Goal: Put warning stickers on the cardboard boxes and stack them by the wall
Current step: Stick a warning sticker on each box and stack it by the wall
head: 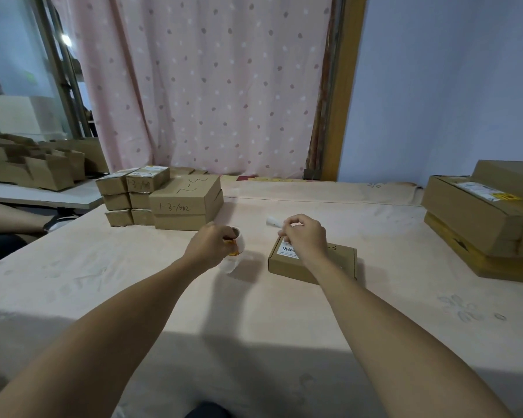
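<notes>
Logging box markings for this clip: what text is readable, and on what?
"1-3-/002": handwritten, front of flat stacked box.
"12V4A-", rest hidden by right hand: white label on near box.
Labels on large right box and small stacked boxes: too blurred.

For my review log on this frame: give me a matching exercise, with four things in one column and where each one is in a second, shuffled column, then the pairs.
Things:
1. sticker roll
2. white strip
3. box marked 1-3-/002
4. large cardboard boxes

Places:
A. stacked at the right edge of the table
B. gripped by the left hand
C. pinched by the right hand
D. in the far-left stack near the curtain

Pairs: 1-B, 2-C, 3-D, 4-A.
</notes>
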